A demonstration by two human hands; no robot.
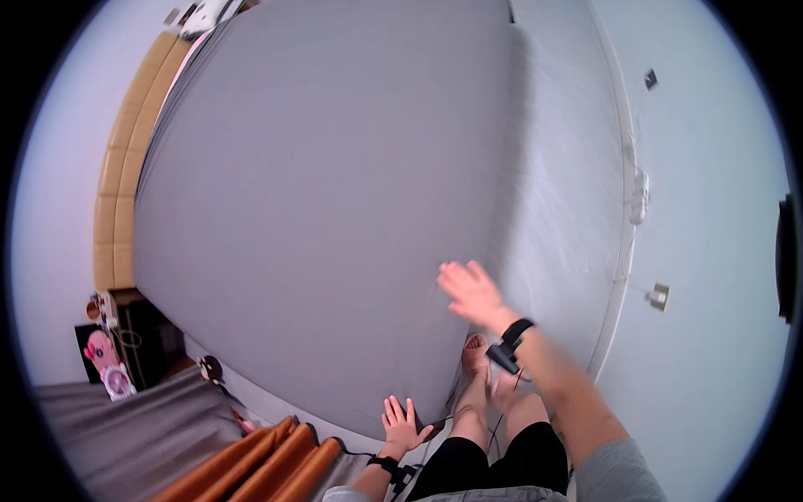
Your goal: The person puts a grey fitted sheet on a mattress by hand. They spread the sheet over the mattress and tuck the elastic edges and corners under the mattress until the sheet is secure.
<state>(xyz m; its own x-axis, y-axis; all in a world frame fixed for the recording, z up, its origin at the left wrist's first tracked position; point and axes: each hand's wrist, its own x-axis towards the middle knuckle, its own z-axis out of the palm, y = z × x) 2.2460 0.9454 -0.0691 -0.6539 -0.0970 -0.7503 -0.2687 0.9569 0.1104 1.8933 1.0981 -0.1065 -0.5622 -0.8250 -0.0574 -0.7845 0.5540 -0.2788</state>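
A grey fitted sheet (326, 188) covers the mattress before me and lies mostly smooth, with creases along the headboard side. Near the mattress's close corner, my left hand (401, 428) lies with fingers spread on the sheet. My right hand (472, 293) is over the sheet's right edge, its fingers apart and nothing in it. Whether it touches the fabric I cannot tell. Each wrist wears a black strap with a small device.
A tan padded headboard (122, 169) borders the bed's left side. Grey and orange curtains (251, 461) hang at lower left, by a nightstand (144, 332) with a pink fan (118, 381). Pale floor (564, 188) runs along the right wall, where a power strip (639, 197) sits.
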